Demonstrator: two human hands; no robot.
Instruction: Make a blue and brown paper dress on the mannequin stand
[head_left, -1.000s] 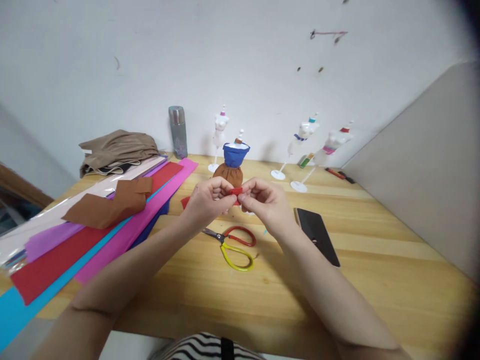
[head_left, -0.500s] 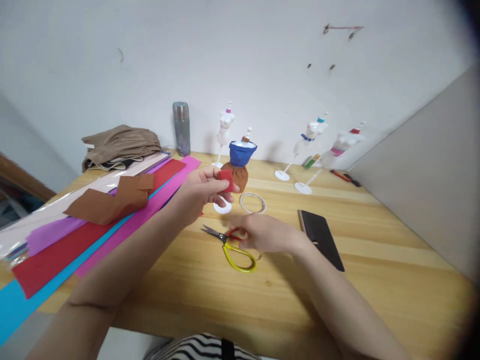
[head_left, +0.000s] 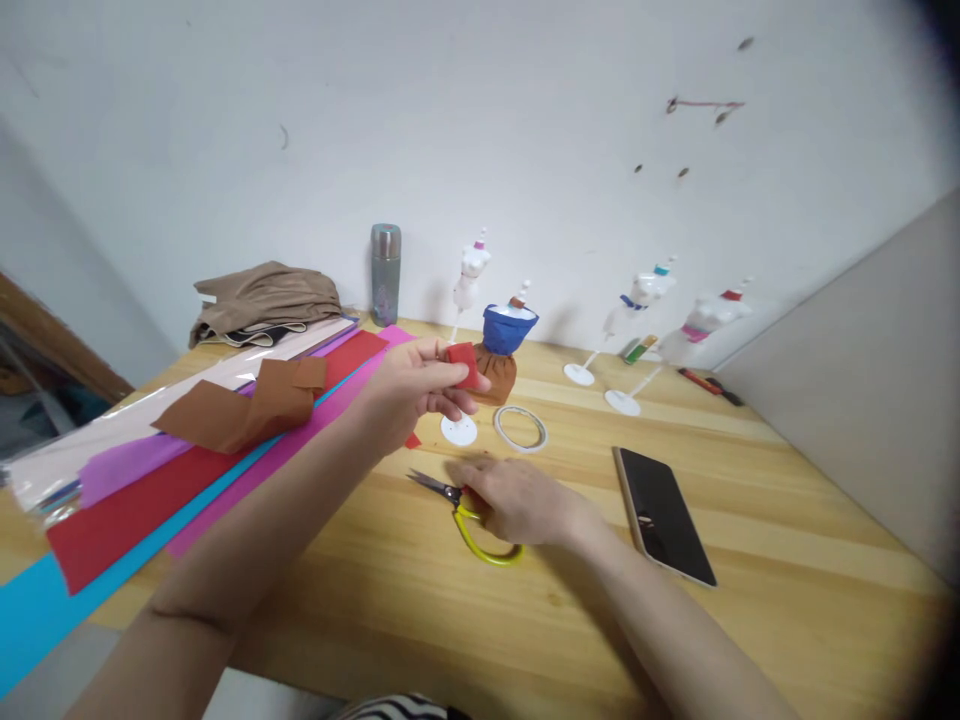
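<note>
My left hand (head_left: 409, 388) is raised above the wooden table (head_left: 750, 620) and pinches a small folded piece of red paper (head_left: 463, 362). My right hand (head_left: 517, 500) lies on the table, fingers curled over the handles of the red-and-yellow scissors (head_left: 469, 510). Just behind my left hand stands a small mannequin (head_left: 501, 345) dressed in blue and brown paper. Its white round base (head_left: 459, 430) and a ring of clear tape (head_left: 520, 428) lie nearby.
Long coloured paper sheets (head_left: 150, 470) with a brown piece (head_left: 244, 405) cover the table's left. A black phone (head_left: 664, 515) lies to the right. Three bare white mannequins (head_left: 645, 295), a grey bottle (head_left: 385, 272) and folded tan cloth (head_left: 262, 295) stand along the wall.
My right hand let go of the red paper and dropped to the scissors. My left hand kept the paper and stayed raised. The view shifted slightly.
</note>
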